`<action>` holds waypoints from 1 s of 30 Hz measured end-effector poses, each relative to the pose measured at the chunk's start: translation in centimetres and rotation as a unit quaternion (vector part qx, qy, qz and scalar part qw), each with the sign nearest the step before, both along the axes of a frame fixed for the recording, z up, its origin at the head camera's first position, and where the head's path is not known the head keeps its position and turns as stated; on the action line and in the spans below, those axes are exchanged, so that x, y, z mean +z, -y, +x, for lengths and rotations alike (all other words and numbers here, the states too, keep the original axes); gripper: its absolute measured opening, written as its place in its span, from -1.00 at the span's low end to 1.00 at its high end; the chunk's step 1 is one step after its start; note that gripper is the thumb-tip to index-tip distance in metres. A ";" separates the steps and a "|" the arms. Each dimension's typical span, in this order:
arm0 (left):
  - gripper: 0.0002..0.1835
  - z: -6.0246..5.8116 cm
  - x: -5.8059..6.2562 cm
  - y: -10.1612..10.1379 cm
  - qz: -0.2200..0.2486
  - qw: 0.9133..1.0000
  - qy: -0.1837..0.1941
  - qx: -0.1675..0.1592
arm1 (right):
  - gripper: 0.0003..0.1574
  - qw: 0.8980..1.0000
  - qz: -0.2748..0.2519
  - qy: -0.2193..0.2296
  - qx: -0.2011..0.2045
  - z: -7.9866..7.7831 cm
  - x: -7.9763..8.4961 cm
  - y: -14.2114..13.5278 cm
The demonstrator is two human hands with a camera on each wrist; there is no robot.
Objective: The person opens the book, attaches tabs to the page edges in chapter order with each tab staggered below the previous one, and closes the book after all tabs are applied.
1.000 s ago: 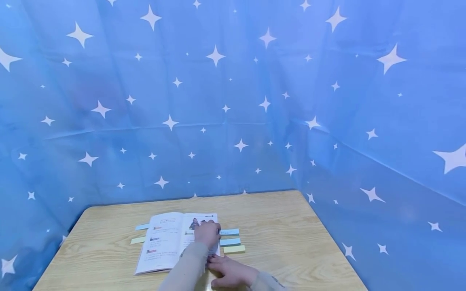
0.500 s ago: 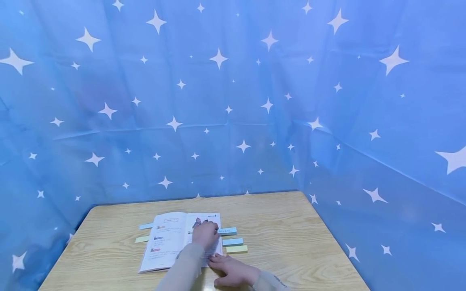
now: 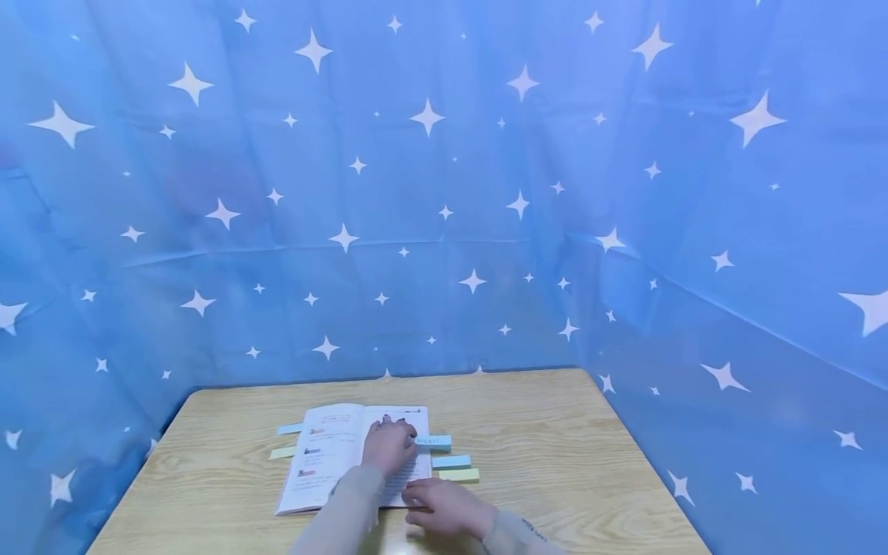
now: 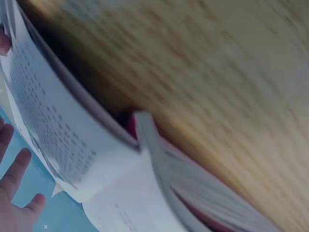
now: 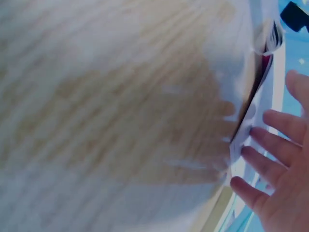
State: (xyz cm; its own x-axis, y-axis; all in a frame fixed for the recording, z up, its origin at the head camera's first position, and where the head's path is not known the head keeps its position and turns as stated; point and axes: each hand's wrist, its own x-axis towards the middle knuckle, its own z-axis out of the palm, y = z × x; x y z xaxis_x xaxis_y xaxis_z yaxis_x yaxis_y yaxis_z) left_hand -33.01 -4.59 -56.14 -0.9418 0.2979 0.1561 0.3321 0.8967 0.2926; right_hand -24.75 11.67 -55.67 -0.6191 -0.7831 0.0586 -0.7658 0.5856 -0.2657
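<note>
An open book with printed text lies on the table. My left hand lies over its right page, fingertips by the upper blue sticky tab, which has writing and overlaps the page's outer edge. In the left wrist view, the left hand shows straight, spread fingers beyond the book's pages. My right hand is at the lower right corner of the same page. In the right wrist view, the right hand's fingers are spread, tips right at the page edge.
Further down the book's right side stick out another blue tab and a yellow-green tab. On the left are a blue tab and a green tab. A starry blue curtain surrounds the wooden table.
The head view has shifted, moving the scene rightward. My left hand has moved left relative to the book, covering the page's picture. The upper right blue tab now sits further in over the page.
</note>
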 end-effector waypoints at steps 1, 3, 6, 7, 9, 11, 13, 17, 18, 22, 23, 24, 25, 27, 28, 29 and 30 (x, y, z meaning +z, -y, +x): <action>-0.81 0.0 0.1 0.1 0.001 1.000 -0.002 -0.002 | -0.52 1.000 -0.004 -0.010 0.000 -0.1 0.0 0.0; -0.82 0.1 0.4 0.3 0.003 1.000 -0.005 -0.004 | -0.55 1.000 -0.013 -0.022 -0.003 -0.4 0.2 -0.1; -0.82 0.2 0.7 0.6 -0.001 1.000 -0.011 -0.006 | -0.58 0.999 -0.030 -0.028 -0.011 -0.8 0.6 -0.2; -0.82 0.3 0.9 0.7 -0.001 1.000 -0.014 -0.007 | -0.58 0.999 -0.035 -0.029 -0.017 -1.0 0.9 -0.3; -0.82 0.4 1.0 1.0 -0.003 1.000 -0.023 -0.010 | -0.61 0.998 -0.047 -0.028 -0.035 -1.3 1.3 -0.5; -0.81 0.6 1.2 1.3 -0.001 0.999 -0.031 -0.012 | -0.66 0.996 -0.058 -0.038 -0.057 -1.8 1.8 -0.8; -0.80 0.9 1.3 1.7 0.004 0.999 -0.037 -0.014 | -0.72 0.993 -0.071 -0.045 -0.086 -2.4 2.3 -1.1; -0.77 1.3 1.3 2.3 0.005 0.999 -0.050 -0.015 | -0.76 0.978 -0.114 -0.041 -0.168 -3.6 2.9 -1.8; -0.76 1.4 1.4 2.4 0.005 0.998 -0.054 -0.016 | -0.74 0.973 -0.129 -0.028 -0.190 -3.9 3.1 -2.0; -0.75 1.6 1.7 2.8 0.010 0.997 -0.075 -0.020 | -0.59 0.950 -0.187 0.030 -0.249 -4.9 3.2 -2.7; -0.75 1.6 1.8 2.8 0.010 0.996 -0.082 -0.021 | -0.54 0.946 -0.196 0.041 -0.255 -5.1 3.1 -2.9; -0.75 1.7 2.0 2.9 0.013 0.996 -0.087 -0.023 | -0.49 0.943 -0.202 0.054 -0.260 -5.3 3.1 -3.0; -0.75 1.7 2.1 3.0 0.013 0.995 -0.092 -0.024 | -0.45 0.941 -0.206 0.062 -0.262 -5.4 3.1 -3.1; -0.75 1.7 2.3 3.1 0.013 0.995 -0.098 -0.028 | -0.37 0.940 -0.208 0.079 -0.260 -5.6 3.0 -3.1; -0.75 1.7 2.4 3.1 0.012 0.995 -0.100 -0.029 | -0.34 0.940 -0.207 0.085 -0.259 -5.8 3.0 -3.1; -0.74 1.6 2.4 3.2 0.011 0.994 -0.102 -0.030 | -0.32 0.940 -0.205 0.092 -0.258 -5.9 3.0 -3.1; -0.74 1.6 2.4 3.2 0.011 0.994 -0.104 -0.030 | -0.32 0.940 -0.203 0.097 -0.256 -6.0 3.0 -3.1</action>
State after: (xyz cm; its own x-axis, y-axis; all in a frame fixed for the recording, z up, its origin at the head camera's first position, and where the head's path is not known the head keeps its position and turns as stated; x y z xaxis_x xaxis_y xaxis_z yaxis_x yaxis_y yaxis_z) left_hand -31.39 -7.83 -53.71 -0.8690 0.3476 0.3521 0.4405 0.8676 0.2306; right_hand -30.77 14.76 -52.67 -0.9386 -0.3172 0.1359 -0.3256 0.6838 -0.6529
